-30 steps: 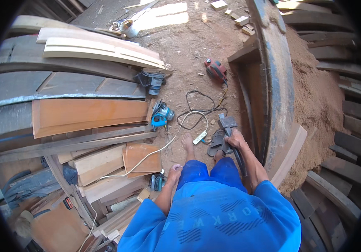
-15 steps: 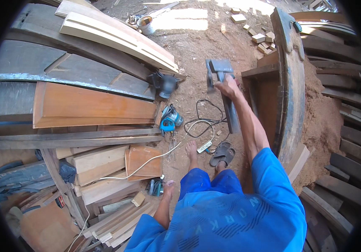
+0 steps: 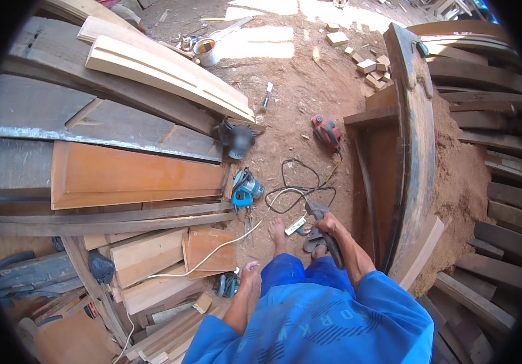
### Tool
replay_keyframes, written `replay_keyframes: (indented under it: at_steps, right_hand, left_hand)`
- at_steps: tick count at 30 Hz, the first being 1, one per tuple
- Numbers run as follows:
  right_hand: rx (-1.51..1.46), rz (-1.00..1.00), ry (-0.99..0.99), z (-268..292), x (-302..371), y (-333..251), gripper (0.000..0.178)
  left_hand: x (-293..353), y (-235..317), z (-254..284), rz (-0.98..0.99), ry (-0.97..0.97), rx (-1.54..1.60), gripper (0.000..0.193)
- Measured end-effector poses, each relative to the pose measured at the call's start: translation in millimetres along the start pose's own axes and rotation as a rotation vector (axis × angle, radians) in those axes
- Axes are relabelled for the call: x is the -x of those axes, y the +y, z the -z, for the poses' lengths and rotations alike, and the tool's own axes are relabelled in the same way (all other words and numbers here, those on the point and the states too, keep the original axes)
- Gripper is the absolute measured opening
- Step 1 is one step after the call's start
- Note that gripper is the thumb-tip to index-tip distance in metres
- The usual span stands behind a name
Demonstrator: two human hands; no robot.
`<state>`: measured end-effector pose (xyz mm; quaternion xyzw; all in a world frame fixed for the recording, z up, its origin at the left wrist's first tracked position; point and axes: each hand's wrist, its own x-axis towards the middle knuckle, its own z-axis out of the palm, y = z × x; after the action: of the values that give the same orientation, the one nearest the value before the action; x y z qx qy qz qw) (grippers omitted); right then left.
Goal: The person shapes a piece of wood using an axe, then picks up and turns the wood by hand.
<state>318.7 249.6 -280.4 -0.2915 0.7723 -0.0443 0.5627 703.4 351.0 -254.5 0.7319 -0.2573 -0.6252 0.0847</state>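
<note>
My right hand is wrapped round a long dark piece with a wider end, which looks like old wood. It is held close to my right leg, over a grey sandal. Low at my left side hangs my left hand, its fingers loose and nothing visible in them. Near that hand a teal power tool rests beside the stacked boards. A red electric planer lies on the ground ahead, its dark cord looped towards my feet.
To the left are stacked planks, an orange-brown panel and a teal-and-silver power tool. A white power strip lies by my feet. On the right stands a heavy wooden frame. Farther off are a chisel and wood blocks.
My right hand has drawn the dark piece back from far ahead to beside my right leg. The red planer and the chisel now show on the ground ahead.
</note>
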Motion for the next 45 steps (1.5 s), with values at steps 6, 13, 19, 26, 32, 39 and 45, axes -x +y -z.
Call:
replay_keyframes:
  at_steps: [6, 13, 19, 26, 32, 39, 45]
  right_hand:
    - [0.015, -0.029, -0.033, 6, -12, -31, 0.027]
    - [0.081, 0.308, 0.142, 84, -35, -173, 0.038]
    - [0.347, 0.655, 0.082, 44, -14, -121, 0.042]
    - [0.124, 0.339, 0.326, 118, 138, -13, 0.046]
    - [-0.079, 0.034, 1.032, 214, 241, 173, 0.048]
    - [-0.122, -0.462, 1.071, 166, 318, 358, 0.055]
    - [-0.421, -0.256, 0.824, 132, 276, 378, 0.044]
  left_hand:
    - [-14, -24, 25, 0.148, -0.029, 0.031, 0.042]
    - [-1, -19, 26, 0.136, 0.019, 0.052, 0.037]
    - [-16, -21, 15, 0.119, -0.016, -0.034, 0.029]
    - [-70, -11, 21, -0.081, -0.118, -0.304, 0.029]
    - [-45, 82, -43, -0.293, -0.127, -0.644, 0.037]
    - [35, 102, -225, -0.478, -0.464, -0.848, 0.051]
    - [135, 28, -381, -0.446, -0.803, -0.864, 0.089]
